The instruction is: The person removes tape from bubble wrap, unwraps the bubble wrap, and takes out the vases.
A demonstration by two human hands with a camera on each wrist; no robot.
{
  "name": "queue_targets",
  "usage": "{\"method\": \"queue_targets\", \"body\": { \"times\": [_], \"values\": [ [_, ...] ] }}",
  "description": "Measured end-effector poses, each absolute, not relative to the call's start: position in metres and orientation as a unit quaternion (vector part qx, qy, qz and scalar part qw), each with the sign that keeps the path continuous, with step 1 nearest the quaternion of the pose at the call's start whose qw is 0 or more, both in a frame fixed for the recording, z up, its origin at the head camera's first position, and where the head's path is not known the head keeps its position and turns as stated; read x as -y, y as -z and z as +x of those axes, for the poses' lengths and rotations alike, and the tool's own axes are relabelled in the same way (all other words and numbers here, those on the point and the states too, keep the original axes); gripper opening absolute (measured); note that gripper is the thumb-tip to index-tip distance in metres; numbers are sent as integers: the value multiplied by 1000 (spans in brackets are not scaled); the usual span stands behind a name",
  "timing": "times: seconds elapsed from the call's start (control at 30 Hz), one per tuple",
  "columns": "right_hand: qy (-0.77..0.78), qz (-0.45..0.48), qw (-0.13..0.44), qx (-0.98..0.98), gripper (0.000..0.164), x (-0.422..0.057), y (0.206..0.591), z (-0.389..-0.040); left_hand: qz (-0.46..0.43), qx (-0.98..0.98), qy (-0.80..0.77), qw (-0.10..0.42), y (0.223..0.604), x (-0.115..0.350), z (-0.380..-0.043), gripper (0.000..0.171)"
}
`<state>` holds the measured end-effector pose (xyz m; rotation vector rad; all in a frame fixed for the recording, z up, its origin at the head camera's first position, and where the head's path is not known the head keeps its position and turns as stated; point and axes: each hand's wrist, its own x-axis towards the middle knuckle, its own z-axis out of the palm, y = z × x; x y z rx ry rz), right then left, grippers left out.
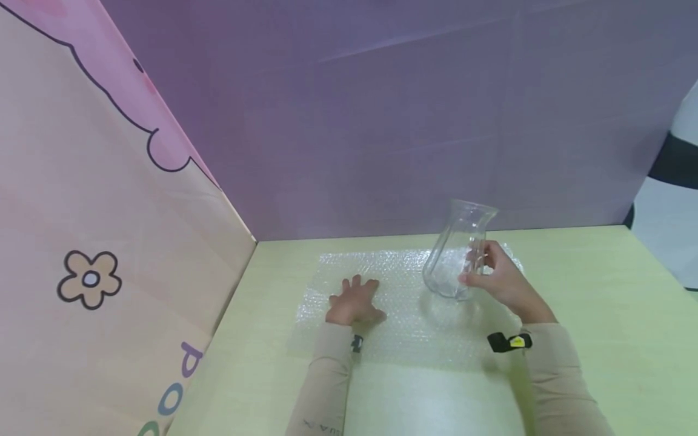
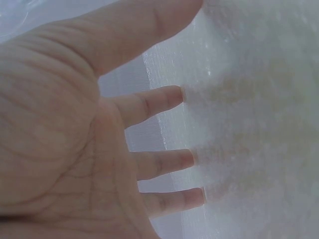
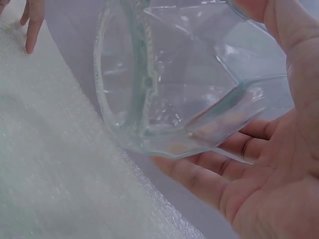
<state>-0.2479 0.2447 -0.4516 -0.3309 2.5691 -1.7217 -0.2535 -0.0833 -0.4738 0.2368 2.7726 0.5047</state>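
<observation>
A clear glass vase (image 1: pixel 448 257) with a flared rim and a rounded, faceted body leans slightly to the right above the bubble wrap (image 1: pixel 400 336). My right hand (image 1: pixel 507 284) grips it from the right side, thumb in front and fingers behind. In the right wrist view the vase's thick base (image 3: pixel 144 79) faces left, apart from the sheet. My left hand (image 1: pixel 354 303) is spread over the left part of the wrap. Its fingertips (image 2: pixel 187 157) touch the sheet in the left wrist view, with the palm raised off it.
Beneath the flat bubble wrap is a pale yellow-green table (image 1: pixel 616 315). A purple backdrop (image 1: pixel 382 133) rises along its far edge. On the left stands a pale printed panel (image 1: pixel 136 212) with a flower and letters.
</observation>
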Motion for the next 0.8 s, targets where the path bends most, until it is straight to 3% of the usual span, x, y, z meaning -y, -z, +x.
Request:
{"method": "queue_targets", "body": {
  "times": [0.8],
  "values": [
    [552,-67,-15,-831,82,-260,450,-246,87,-970,-170,150,476,84,-255,81]
  ]
}}
